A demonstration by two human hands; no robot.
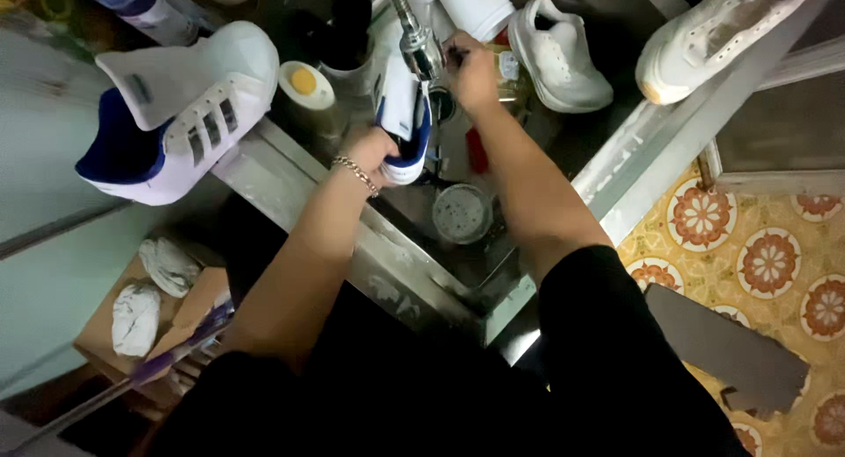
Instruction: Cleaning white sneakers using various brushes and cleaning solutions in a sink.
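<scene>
While a big white-and-blue sneaker (180, 114) is lying on the tabletop (264, 171) at far left, the person is leaning over a steel sink (414, 263). Their left hand (370, 153), a chain bracelet at the wrist, is curling shut around the heel of a smaller white-and-blue shoe (403, 122), holding it upright in the sink right under the tap (418, 39). Just right of that, the right hand (473, 70) is closing its fingers on the tap's dark handle. A round drain (460, 213) is showing below the shoe. Farther right, two white sneakers (559, 56) are resting, one beside the sink, one on the ledge.
</scene>
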